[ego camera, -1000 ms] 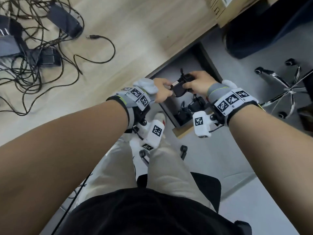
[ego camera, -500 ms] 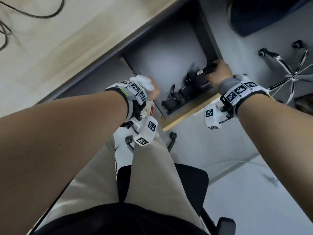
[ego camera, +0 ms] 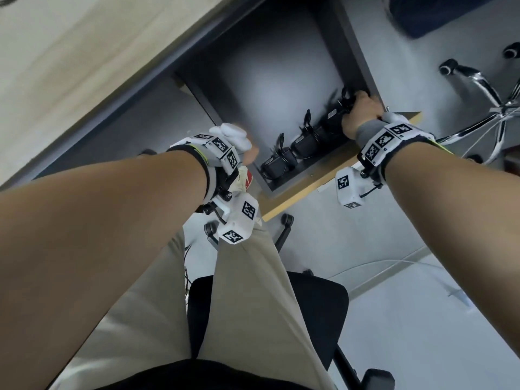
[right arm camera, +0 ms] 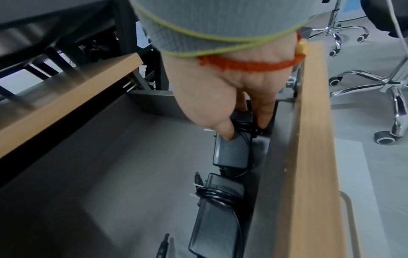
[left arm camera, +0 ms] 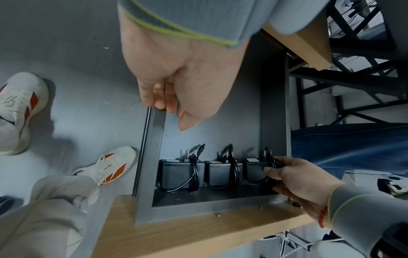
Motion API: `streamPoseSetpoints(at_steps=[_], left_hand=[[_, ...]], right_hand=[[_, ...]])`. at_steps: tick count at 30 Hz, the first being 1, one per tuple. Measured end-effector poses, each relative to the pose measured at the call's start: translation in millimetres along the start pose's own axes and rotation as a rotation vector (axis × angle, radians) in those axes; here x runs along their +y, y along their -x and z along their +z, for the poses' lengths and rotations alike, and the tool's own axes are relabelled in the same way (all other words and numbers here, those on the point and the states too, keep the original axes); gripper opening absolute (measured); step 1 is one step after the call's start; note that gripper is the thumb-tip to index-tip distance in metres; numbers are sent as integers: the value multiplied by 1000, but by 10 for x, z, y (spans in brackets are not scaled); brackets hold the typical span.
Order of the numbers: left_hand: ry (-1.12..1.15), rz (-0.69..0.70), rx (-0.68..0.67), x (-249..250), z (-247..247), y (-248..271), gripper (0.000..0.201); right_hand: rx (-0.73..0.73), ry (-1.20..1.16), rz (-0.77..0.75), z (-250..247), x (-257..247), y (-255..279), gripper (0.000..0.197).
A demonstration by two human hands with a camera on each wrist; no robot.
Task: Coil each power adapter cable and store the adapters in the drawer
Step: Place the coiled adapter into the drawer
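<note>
Under the pale desk edge at the upper left, the grey drawer [ego camera: 281, 80] stands open. The right hand [left arm camera: 293, 176], fingers clamped on the third adapter [right arm camera: 232, 151], seats it beside two others along the front wall, keeping a tidy row. The left hand [left arm camera: 183, 83] seems to curl its fingers over the drawer's side rim, probably steadying it.

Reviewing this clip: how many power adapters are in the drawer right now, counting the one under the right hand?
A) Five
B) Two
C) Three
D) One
C: three black adapters with wrapped cables stand in a row along the front of the drawer, the left adapter, the middle adapter, and the third adapter, gripped by the right hand.
</note>
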State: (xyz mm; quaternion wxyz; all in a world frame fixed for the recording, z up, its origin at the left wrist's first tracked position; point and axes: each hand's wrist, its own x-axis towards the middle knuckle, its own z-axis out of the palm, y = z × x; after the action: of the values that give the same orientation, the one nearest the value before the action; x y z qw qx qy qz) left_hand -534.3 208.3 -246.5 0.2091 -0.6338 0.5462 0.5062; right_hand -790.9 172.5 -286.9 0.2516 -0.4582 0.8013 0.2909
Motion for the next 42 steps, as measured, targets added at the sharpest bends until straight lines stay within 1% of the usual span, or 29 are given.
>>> streamPoseSetpoints(at_steps=[3,7,12,14,18,20,22,24,25,27,29,31,32,34,36,37,39,42], left_hand=[[18,-9,8,3,19,-28,37],[38,-12,11,6,52,-64,38],[20,8,22,-23,68,-106,36],[16,13,31,-23,63,-106,36],[20,21,33,-5,9,-39,36],[34,21,32,11,-31,3,35],[85,36,52,56,-134,92,33],[163,49,90,105,-267,190,30],[195,52,107,131,-362,285,29],[251,43,150,174,-504,428,26],[324,12,206,146,-736,665,20],[404,25,273,26,-1021,941,13],[448,33,293,-16,-1112,1018,14],[532,18,352,-160,-1345,1233,14],[604,4,393,-270,-1524,1383,11],[645,-6,436,-378,-1677,1503,10],[752,-44,548,-642,-1966,1747,12],[821,-46,628,-954,-2263,1958,16]], right_hand=[[-33,76,-9,38,1,-76,47],[-76,129,-10,109,-50,-123,48],[-75,153,21,117,-103,-120,45],[-70,135,43,108,-94,-101,46],[-29,21,74,-43,-91,38,56],[0,-41,60,-144,-128,130,54],[9,-78,-2,-346,-200,293,45],[0,-109,-114,-587,-332,525,33],[0,-139,-164,-710,-415,685,31],[-2,-253,-228,-865,-590,924,28],[19,-371,-287,-1088,-821,1225,23],[29,-448,-362,-1368,-1098,1570,20],[28,-467,-394,-1473,-1192,1685,20],[65,-460,-474,-1691,-1432,1998,20],[97,-470,-522,-1835,-1610,2201,20],[105,-491,-557,-1939,-1771,2334,20],[94,-519,-624,-2089,-2122,2629,18],[20,-601,-693,-2233,-2468,2905,17]])
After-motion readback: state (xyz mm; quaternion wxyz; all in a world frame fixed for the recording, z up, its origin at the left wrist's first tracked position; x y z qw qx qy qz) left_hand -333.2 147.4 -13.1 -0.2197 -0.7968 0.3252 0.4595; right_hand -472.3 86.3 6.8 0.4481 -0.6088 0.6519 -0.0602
